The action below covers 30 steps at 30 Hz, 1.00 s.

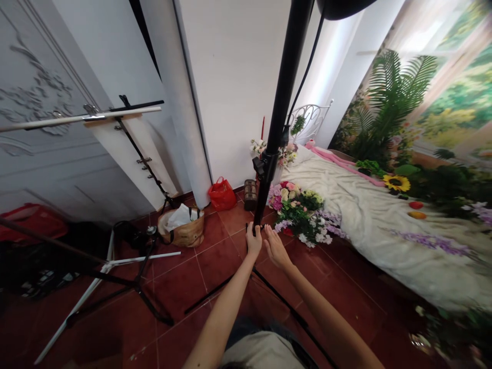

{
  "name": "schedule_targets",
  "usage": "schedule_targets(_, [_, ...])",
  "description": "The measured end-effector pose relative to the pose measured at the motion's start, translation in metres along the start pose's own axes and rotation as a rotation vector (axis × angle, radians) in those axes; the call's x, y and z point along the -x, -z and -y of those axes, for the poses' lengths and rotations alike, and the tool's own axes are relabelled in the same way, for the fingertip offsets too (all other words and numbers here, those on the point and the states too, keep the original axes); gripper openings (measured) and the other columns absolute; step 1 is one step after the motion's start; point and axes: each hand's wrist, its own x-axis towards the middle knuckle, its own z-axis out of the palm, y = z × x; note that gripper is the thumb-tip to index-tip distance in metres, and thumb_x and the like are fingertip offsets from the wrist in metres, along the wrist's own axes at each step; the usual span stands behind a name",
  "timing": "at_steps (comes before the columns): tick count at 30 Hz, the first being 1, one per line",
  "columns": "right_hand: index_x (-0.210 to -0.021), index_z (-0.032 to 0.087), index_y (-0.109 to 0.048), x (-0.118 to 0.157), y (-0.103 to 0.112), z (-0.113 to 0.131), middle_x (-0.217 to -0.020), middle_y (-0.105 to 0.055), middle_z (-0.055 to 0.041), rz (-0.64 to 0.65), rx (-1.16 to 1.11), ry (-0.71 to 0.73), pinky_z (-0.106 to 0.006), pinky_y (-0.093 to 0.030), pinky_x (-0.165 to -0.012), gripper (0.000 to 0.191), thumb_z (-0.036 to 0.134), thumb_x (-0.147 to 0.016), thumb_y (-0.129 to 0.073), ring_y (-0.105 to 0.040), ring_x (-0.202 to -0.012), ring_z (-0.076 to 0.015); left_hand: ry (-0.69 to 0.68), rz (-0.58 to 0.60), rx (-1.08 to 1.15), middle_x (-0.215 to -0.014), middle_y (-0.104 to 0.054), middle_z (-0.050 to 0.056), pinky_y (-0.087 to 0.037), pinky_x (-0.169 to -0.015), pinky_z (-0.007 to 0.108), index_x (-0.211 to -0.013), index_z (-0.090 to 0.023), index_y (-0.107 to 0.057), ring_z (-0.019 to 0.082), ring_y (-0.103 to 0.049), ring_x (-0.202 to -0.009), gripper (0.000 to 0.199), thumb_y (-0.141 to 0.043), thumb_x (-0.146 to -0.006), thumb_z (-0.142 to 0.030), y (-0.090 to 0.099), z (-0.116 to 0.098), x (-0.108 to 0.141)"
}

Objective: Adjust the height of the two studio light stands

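Observation:
A tall black light stand (273,128) rises in front of me, with a locking knob (259,166) partway up and legs (284,297) spread over the floor. My left hand (253,241) is closed around the stand low down, near where the legs join. Just right of it, my right hand (277,249) is held beside the stand, its fingers stretched out and nothing in its palm. Whether its fingertips touch the stand I cannot tell. A black cable (307,77) hangs along the upper pole from a dark lamp head (344,6), cut off by the top edge.
To the right, a bed (369,205) has a cream cover, with flower bouquets (300,210) on the floor beside it. A wicker basket (188,230), red bag (222,195) and small chest (250,195) stand ahead. White stand legs (111,264) spread across the left floor.

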Motion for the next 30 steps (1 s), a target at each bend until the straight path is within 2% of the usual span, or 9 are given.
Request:
schedule_targets(4, [-0.148, 0.018, -0.014, -0.020, 0.001, -0.001, -0.147, -0.032, -0.0099, -0.004, -0.117, -0.023, -0.045, -0.022, -0.114, 0.053, 0.027, -0.097, -0.022, -0.030, -0.136, -0.0180, -0.014, 0.005, -0.005, -0.088, -0.064, 0.009, -0.048, -0.081, 0.036, -0.092, -0.019, -0.058, 0.020, -0.060, -0.084, 0.041, -0.036, -0.089, -0.053, 0.000, -0.001, 0.000])
schedule_targets(7, [-0.148, 0.017, -0.015, -0.035, 0.004, -0.001, -0.139, -0.045, -0.0110, -0.017, -0.241, -0.078, -0.042, -0.032, -0.109, 0.052, 0.027, -0.097, -0.020, -0.043, -0.128, -0.0170, -0.007, 0.006, -0.011, -0.087, -0.064, 0.010, -0.048, -0.081, 0.037, -0.092, -0.019, -0.059, 0.022, -0.060, -0.086, 0.043, -0.036, -0.088, -0.055, 0.000, -0.003, 0.000])
schedule_targets(11, [-0.145, 0.020, -0.023, -0.042, 0.017, -0.004, -0.129, -0.056, -0.0090, -0.007, -0.336, -0.125, -0.038, -0.042, -0.100, 0.050, 0.025, -0.095, -0.022, -0.052, -0.119, -0.0174, 0.000, 0.008, -0.007, -0.087, -0.064, 0.010, -0.049, -0.079, 0.036, -0.093, -0.020, -0.059, 0.022, -0.061, -0.086, 0.044, -0.036, -0.087, -0.056, 0.001, -0.004, 0.000])
schedule_targets(14, [-0.140, 0.023, -0.034, -0.034, 0.027, -0.007, -0.128, -0.057, -0.0072, -0.033, -0.274, -0.115, -0.039, -0.043, -0.097, 0.049, 0.024, -0.091, -0.034, -0.056, -0.114, -0.0198, -0.001, 0.030, 0.003, -0.089, -0.064, 0.009, -0.049, -0.079, 0.034, -0.093, -0.019, -0.058, 0.020, -0.061, -0.086, 0.043, -0.035, -0.088, -0.055, 0.001, -0.003, 0.000])
schedule_targets(17, [-0.135, 0.023, -0.041, -0.026, 0.033, -0.009, -0.129, -0.056, -0.0067, 0.002, -0.132, -0.037, -0.042, -0.041, -0.098, 0.053, 0.018, -0.083, -0.045, -0.054, -0.114, -0.0224, 0.003, 0.031, 0.014, -0.088, -0.064, 0.009, -0.048, -0.078, 0.032, -0.092, -0.019, -0.057, 0.019, -0.060, -0.085, 0.043, -0.035, -0.088, -0.055, 0.001, -0.002, 0.000])
schedule_targets(22, [-0.129, 0.019, -0.048, -0.035, 0.030, -0.012, -0.128, -0.055, -0.0089, -0.010, -0.026, 0.008, -0.042, -0.037, -0.100, 0.050, 0.012, -0.080, -0.042, -0.049, -0.119, -0.0231, -0.023, 0.046, 0.026, -0.087, -0.063, 0.008, -0.048, -0.079, 0.032, -0.091, -0.019, -0.057, 0.018, -0.060, -0.084, 0.043, -0.034, -0.088, -0.055, 0.002, -0.002, 0.000])
schedule_targets(25, [-0.123, 0.017, -0.053, -0.049, 0.030, -0.016, -0.118, -0.061, -0.0104, 0.058, -0.018, 0.052, -0.041, -0.040, -0.096, 0.047, 0.010, -0.077, -0.044, -0.054, -0.109, -0.0239, -0.022, 0.072, 0.021, -0.087, -0.063, 0.008, -0.049, -0.078, 0.032, -0.093, -0.019, -0.057, 0.019, -0.060, -0.083, 0.044, -0.033, -0.088, -0.056, 0.004, -0.002, -0.001])
schedule_targets(28, [-0.118, 0.015, -0.056, -0.066, 0.034, -0.023, -0.110, -0.064, -0.0114, 0.181, -0.001, 0.119, -0.040, -0.042, -0.093, 0.046, 0.007, -0.074, -0.045, -0.057, -0.102, -0.0236, -0.009, 0.086, -0.003, -0.088, -0.063, 0.009, -0.048, -0.079, 0.033, -0.095, -0.019, -0.058, 0.019, -0.060, -0.085, 0.047, -0.033, -0.088, -0.058, 0.005, 0.000, -0.002])
schedule_targets(30, [-0.107, 0.016, -0.063, -0.083, 0.038, -0.027, -0.098, -0.069, -0.0100, 0.289, 0.009, 0.108, -0.036, -0.046, -0.086, 0.043, 0.005, -0.068, -0.048, -0.062, -0.092, -0.0229, -0.005, 0.077, -0.010, -0.093, -0.063, 0.010, -0.048, -0.082, 0.034, -0.099, -0.019, -0.058, 0.021, -0.060, -0.089, 0.049, -0.033, -0.087, -0.059, 0.005, 0.002, -0.002])
